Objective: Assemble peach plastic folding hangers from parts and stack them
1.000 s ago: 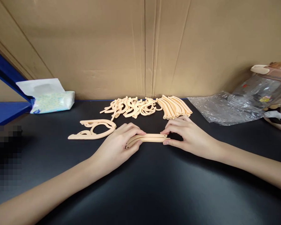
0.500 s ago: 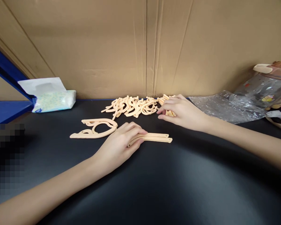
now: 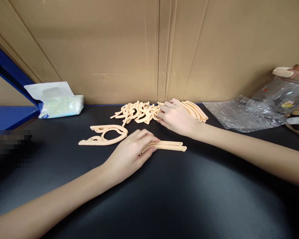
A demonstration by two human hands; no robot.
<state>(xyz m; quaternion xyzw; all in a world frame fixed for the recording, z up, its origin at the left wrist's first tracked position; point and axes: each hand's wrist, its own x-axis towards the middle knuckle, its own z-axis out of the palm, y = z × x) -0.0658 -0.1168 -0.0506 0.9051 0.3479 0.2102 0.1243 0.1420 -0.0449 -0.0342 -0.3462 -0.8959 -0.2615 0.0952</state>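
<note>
My left hand (image 3: 131, 151) lies on the black table (image 3: 164, 192), fingers curled over the left end of two stacked peach plastic strips (image 3: 169, 146). My right hand (image 3: 175, 116) reaches to the back of the table, its fingertips pinched at a pile of curved peach hook pieces (image 3: 137, 113). Behind that hand sits a fanned row of straight peach strips (image 3: 195, 111). A folded peach hanger assembly (image 3: 103, 135) lies flat just left of my left hand.
A cardboard wall (image 3: 159, 49) closes the back. A tissue pack (image 3: 58, 103) sits at the back left beside a blue frame (image 3: 7, 76). A crumpled clear plastic bag (image 3: 241, 114) and a transparent container with a peach lid (image 3: 286, 88) are at the right.
My right hand let go of the stacked strips' right end, moved back to the row of strips, then left onto the hook pile. My left hand stayed put.
</note>
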